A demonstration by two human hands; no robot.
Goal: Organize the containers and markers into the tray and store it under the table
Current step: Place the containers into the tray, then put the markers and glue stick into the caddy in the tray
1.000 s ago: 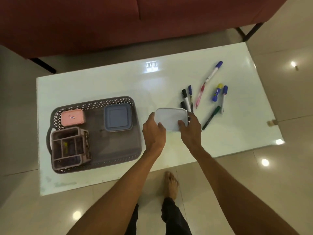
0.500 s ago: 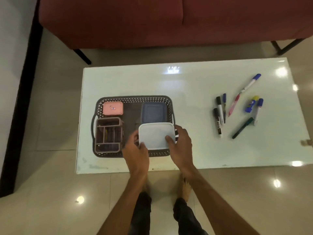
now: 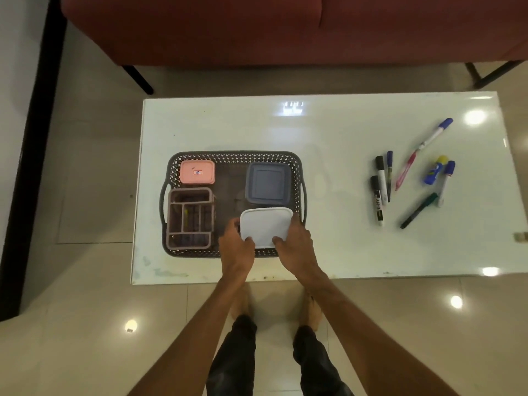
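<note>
A dark perforated tray (image 3: pixel 234 157) lies on the left half of the white table (image 3: pixel 328 132). Inside it are a pink container (image 3: pixel 197 172) at the back left, a brown divided organizer (image 3: pixel 191 218) at the front left and a blue-lidded container (image 3: pixel 268 183) at the back right. A white-lidded container (image 3: pixel 265 226) sits in the tray's front right corner, held from both sides. My left hand (image 3: pixel 236 247) grips its left edge and my right hand (image 3: pixel 294 244) its right edge. Several markers (image 3: pixel 411 175) lie loose on the table's right side.
A red sofa (image 3: pixel 257 27) on black legs stands behind the table. Glossy tiled floor (image 3: pixel 85 324) surrounds the table, and my bare feet stand at its front edge. A dark vertical strip (image 3: pixel 31 155) runs along the left.
Both hands carried the white-lidded container from the middle of the table leftward into the tray's front right corner. The camera view shifted left with them.
</note>
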